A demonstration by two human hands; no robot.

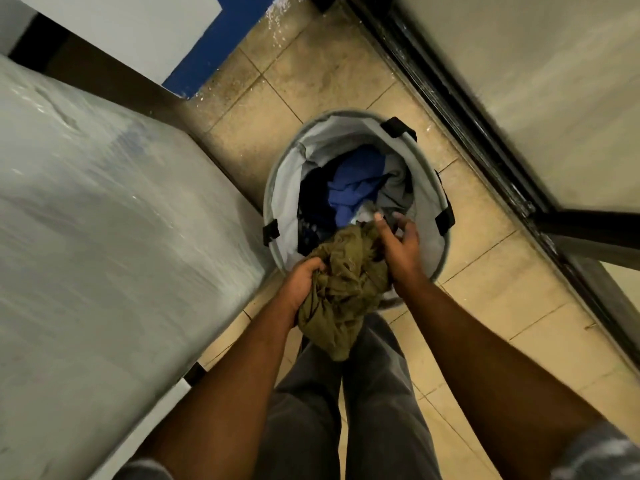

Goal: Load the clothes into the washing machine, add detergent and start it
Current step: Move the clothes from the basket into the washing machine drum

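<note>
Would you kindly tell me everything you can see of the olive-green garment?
The olive-green garment is a crumpled, thin-looking cloth bunched into a loose wad, one end hanging down toward the person's legs. It is held over the near rim of the grey laundry hamper, above the floor. The left hand grips its left side with curled fingers; the right hand touches its upper right edge, fingers spread. What kind of garment it is cannot be told.

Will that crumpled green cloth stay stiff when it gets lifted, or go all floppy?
Probably floppy: the crumpled olive-green cloth bunches in folds where the left hand grips it, and its end hangs down loose. It looks light, since one gripping hand seems to carry it while the right hand only touches its side.
</note>
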